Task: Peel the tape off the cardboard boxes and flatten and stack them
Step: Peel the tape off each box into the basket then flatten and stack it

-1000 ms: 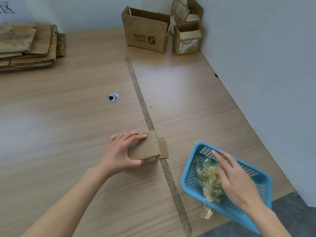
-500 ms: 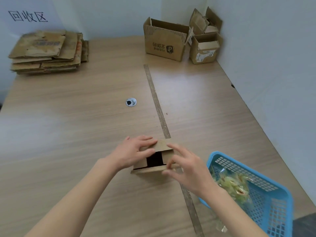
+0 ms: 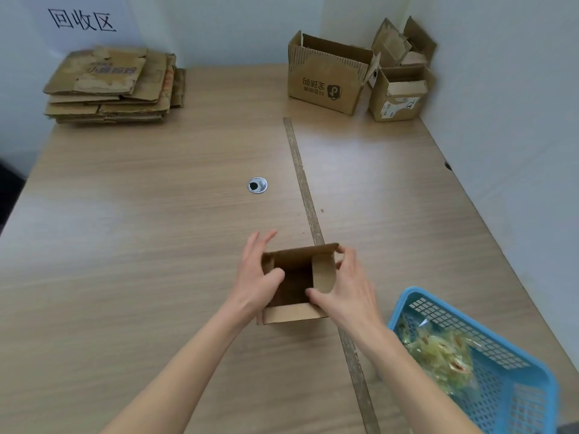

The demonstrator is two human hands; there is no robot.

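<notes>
Both hands grip a small open box (image 3: 296,285) beside the blue basket (image 3: 501,380): left hand (image 3: 257,274) and right hand (image 3: 344,286) pinching opposite walls.

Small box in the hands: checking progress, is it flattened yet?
Not flattened: the small box stands open, its dark hollow showing between the left hand and right hand.

a plain office-like sorting corner: a wood-grain worktop (image 3: 156,214) with a cable grommet (image 3: 257,185) set against bare pale walls. far left of the grommet, flattened cardboard (image 3: 109,86) is stacked under a handwritten wall sign (image 3: 82,21); far right, open boxes (image 3: 329,76).
</notes>
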